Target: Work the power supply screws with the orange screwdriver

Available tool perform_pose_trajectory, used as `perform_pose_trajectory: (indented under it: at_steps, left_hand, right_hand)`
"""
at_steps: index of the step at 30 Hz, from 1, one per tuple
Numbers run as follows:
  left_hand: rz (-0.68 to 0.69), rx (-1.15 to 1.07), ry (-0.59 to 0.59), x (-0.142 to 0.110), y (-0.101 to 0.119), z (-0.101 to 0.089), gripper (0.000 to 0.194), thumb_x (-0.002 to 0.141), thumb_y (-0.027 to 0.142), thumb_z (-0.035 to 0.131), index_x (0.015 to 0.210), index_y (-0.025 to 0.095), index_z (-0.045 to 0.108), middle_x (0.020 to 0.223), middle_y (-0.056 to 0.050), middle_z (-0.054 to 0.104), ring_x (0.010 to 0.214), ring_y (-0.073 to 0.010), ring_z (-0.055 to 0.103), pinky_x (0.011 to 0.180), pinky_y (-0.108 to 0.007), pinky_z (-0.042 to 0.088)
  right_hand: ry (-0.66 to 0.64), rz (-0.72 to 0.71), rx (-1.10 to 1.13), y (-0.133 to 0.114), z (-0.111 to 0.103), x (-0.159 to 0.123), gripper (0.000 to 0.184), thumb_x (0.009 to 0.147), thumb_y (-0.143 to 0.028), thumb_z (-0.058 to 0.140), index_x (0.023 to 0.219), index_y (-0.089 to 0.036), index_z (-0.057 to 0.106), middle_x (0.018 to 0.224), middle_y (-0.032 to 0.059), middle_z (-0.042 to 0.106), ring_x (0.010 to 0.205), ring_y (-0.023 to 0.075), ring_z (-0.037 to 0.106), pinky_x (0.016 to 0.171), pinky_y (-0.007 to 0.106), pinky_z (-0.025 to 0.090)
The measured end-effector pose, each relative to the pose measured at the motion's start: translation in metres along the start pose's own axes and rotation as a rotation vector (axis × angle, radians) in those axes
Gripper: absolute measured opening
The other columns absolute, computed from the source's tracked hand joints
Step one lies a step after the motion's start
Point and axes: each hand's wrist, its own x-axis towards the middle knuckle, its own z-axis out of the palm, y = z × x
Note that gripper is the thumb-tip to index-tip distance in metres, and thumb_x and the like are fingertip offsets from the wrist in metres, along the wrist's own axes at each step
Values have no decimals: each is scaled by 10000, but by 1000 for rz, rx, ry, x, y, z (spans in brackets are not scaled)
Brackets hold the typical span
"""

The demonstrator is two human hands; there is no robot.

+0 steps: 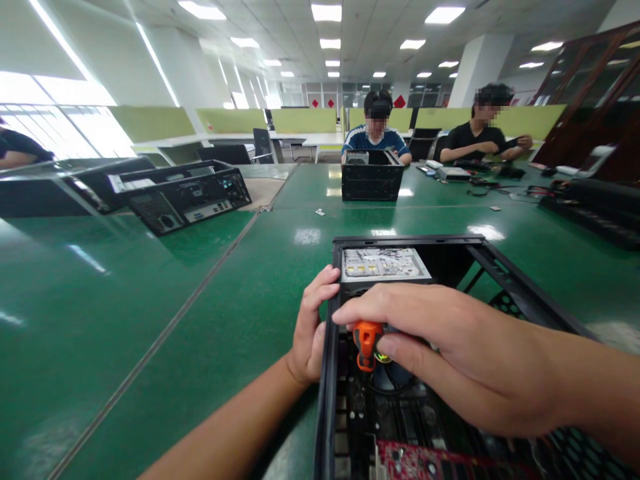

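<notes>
An open black computer case lies on the green table in front of me. My left hand grips its left edge from outside, fingers bent against the rim. Inside the case, my right hand is closed around an orange and black screwdriver, whose handle shows between thumb and fingers; its tip is hidden. A metal power supply with a worn label sits at the far end of the case. A red circuit board lies at the near end.
More computer cases stand on the table at left. Across from me a person sits behind another case. A second person sits at right near cables and parts. A small piece lies mid-table.
</notes>
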Motion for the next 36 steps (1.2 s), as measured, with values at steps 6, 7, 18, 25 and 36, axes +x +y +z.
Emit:
perform_pose_trajectory:
  at_steps: [6,7,18,25,36]
  left_hand:
    - [158,33,-2,7,6,1,517,1333,496,594,1832,391,680,1879,-55,788,1817,-380,727,1535,-662,632]
    - [169,33,-4,9,8,2,522,1330,492,604,1836,386,681,1875,-67,790,1814,-378,729,1528,-668,637]
    - [195,63,-39,15,13,-2,559,1316,485,667,1860,359,676,1863,-115,786,1813,-358,723,1519,-601,610]
    - [179,44,-37,13,12,0,554,1307,513,677,1838,355,688,1856,-140,789,1806,-391,727,1513,-674,609]
    - [187,53,-25,13,9,-1,542,1301,497,674,1820,343,699,1824,-138,811,1795,-378,741,1502,-634,629]
  right_hand:
    - [-2,4,-28,1,0,1,377,1221,-122,616,1491,-176,874,1524,129,982,1420,257,940,1339,387,714]
    - [-3,4,-28,1,0,1,376,1216,-118,617,1484,-189,872,1523,125,982,1416,260,939,1333,397,718]
    - [22,33,-57,5,2,0,336,1241,-195,679,1533,-231,841,1569,141,963,1453,304,926,1316,487,732]
    - [103,3,-48,11,4,0,116,1190,-253,867,1296,-213,892,1216,82,1010,1107,249,973,1063,342,772]
    - [86,-58,-79,10,0,-4,423,1199,-98,657,1564,-80,870,1503,174,993,1440,258,948,1323,359,703]
